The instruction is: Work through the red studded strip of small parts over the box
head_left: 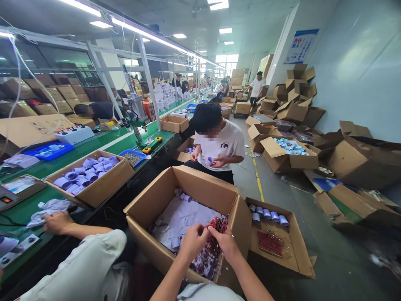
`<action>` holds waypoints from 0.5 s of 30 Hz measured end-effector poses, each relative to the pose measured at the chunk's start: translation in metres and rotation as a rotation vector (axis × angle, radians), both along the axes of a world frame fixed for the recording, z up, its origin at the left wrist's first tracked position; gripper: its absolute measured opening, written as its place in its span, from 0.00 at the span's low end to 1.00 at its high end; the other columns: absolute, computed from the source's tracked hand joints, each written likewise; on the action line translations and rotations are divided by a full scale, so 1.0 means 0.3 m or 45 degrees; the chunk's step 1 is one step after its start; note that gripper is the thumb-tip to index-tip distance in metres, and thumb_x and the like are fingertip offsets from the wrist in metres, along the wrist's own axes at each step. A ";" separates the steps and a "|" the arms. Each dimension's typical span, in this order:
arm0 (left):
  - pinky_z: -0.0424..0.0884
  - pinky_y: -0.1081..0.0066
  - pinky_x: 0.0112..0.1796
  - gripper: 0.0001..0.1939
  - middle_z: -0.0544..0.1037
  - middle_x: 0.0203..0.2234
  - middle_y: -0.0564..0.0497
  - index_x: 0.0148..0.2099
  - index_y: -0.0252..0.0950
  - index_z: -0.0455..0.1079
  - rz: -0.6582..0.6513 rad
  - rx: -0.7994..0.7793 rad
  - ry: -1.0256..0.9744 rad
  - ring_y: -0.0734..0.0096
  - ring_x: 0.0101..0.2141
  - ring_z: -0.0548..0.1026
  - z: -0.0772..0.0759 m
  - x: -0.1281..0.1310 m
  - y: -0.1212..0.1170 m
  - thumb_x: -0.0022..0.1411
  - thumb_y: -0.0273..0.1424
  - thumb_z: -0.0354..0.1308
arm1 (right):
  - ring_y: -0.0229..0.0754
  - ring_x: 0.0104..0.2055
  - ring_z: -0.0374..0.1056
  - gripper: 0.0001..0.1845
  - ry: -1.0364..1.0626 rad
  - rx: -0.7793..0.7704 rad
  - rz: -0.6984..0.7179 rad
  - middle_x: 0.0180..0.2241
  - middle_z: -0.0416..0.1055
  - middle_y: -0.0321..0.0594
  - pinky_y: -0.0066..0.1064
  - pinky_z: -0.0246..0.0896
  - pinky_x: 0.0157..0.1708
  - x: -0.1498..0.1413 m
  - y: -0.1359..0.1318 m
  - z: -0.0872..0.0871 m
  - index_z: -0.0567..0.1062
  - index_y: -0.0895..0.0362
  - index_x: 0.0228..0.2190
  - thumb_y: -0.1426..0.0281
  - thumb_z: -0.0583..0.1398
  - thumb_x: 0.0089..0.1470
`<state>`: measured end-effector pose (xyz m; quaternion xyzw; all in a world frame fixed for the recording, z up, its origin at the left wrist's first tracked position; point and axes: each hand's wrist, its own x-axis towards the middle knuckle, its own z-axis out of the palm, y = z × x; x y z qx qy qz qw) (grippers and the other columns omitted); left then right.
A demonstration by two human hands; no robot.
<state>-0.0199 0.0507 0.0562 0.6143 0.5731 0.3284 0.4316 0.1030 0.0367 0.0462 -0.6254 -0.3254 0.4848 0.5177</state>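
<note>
Both my hands are over a large open cardboard box [147, 200]. My left hand [193, 241] and my right hand [226, 243] are closed in a pinch on a tangled bunch of small red parts on wires [216, 228]. More of these red parts hang below my hands, against the box's near wall. White paper sheets [181, 219] line the box floor, with a few pale cylinders [183, 195] at the back.
A smaller box [294, 251] to the right holds pale cylinders and red parts. A person's arm reaches onto the green bench [19, 213] on my left. Another person [219, 142] sits ahead holding a cylinder. Boxes crowd the floor on the right.
</note>
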 end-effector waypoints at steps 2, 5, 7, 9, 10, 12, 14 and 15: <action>0.48 0.71 0.26 0.16 0.58 0.13 0.57 0.17 0.38 0.55 0.022 0.006 0.013 0.74 0.21 0.57 0.009 0.000 -0.002 0.52 0.38 0.49 | 0.48 0.34 0.72 0.17 -0.184 0.110 0.085 0.25 0.77 0.39 0.36 0.66 0.38 0.007 -0.002 0.001 0.76 0.56 0.25 0.56 0.67 0.36; 0.50 0.70 0.27 0.17 0.60 0.13 0.56 0.16 0.38 0.58 0.061 0.023 0.021 0.73 0.21 0.58 0.008 0.001 -0.002 0.53 0.38 0.50 | 0.46 0.34 0.72 0.15 -0.369 0.329 0.274 0.25 0.76 0.39 0.35 0.66 0.37 0.012 -0.003 0.010 0.76 0.56 0.26 0.57 0.62 0.46; 0.54 0.70 0.28 0.14 0.66 0.15 0.54 0.20 0.37 0.66 0.094 -0.013 -0.041 0.70 0.22 0.62 -0.006 0.001 0.003 0.52 0.40 0.53 | 0.45 0.33 0.72 0.14 -0.451 0.397 0.322 0.26 0.76 0.39 0.34 0.66 0.36 0.015 0.002 0.015 0.76 0.56 0.28 0.58 0.60 0.49; 0.59 0.69 0.30 0.15 0.71 0.19 0.52 0.30 0.35 0.72 0.162 -0.120 -0.163 0.67 0.25 0.67 -0.023 -0.002 0.014 0.51 0.43 0.56 | 0.46 0.35 0.72 0.15 -0.512 0.439 0.235 0.30 0.77 0.42 0.35 0.67 0.38 0.019 0.012 0.017 0.76 0.56 0.31 0.57 0.61 0.48; 0.61 0.69 0.29 0.19 0.71 0.20 0.52 0.34 0.35 0.72 0.201 -0.191 -0.224 0.67 0.25 0.68 -0.030 -0.005 0.020 0.52 0.46 0.55 | 0.47 0.37 0.72 0.16 -0.536 0.460 0.159 0.33 0.78 0.44 0.36 0.67 0.40 0.022 0.018 0.017 0.76 0.56 0.31 0.57 0.62 0.47; 0.61 0.70 0.25 0.27 0.70 0.21 0.52 0.41 0.34 0.70 0.255 -0.326 -0.320 0.69 0.22 0.66 -0.036 -0.014 0.031 0.56 0.52 0.47 | 0.47 0.38 0.71 0.16 -0.562 0.471 0.061 0.34 0.77 0.44 0.36 0.66 0.40 0.024 0.025 0.015 0.76 0.56 0.30 0.56 0.63 0.44; 0.58 0.72 0.21 0.31 0.67 0.22 0.55 0.45 0.35 0.66 0.272 -0.508 -0.509 0.74 0.19 0.63 -0.028 -0.023 0.038 0.59 0.55 0.40 | 0.43 0.32 0.69 0.14 -0.541 0.427 0.104 0.28 0.75 0.40 0.33 0.65 0.35 0.021 0.025 0.014 0.74 0.55 0.26 0.57 0.62 0.45; 0.56 0.74 0.20 0.31 0.66 0.22 0.56 0.48 0.36 0.64 0.284 -0.617 -0.645 0.76 0.18 0.62 -0.020 -0.026 0.039 0.59 0.56 0.39 | 0.41 0.29 0.67 0.13 -0.509 0.397 0.174 0.24 0.73 0.37 0.32 0.63 0.32 0.017 0.021 0.015 0.73 0.55 0.24 0.58 0.62 0.46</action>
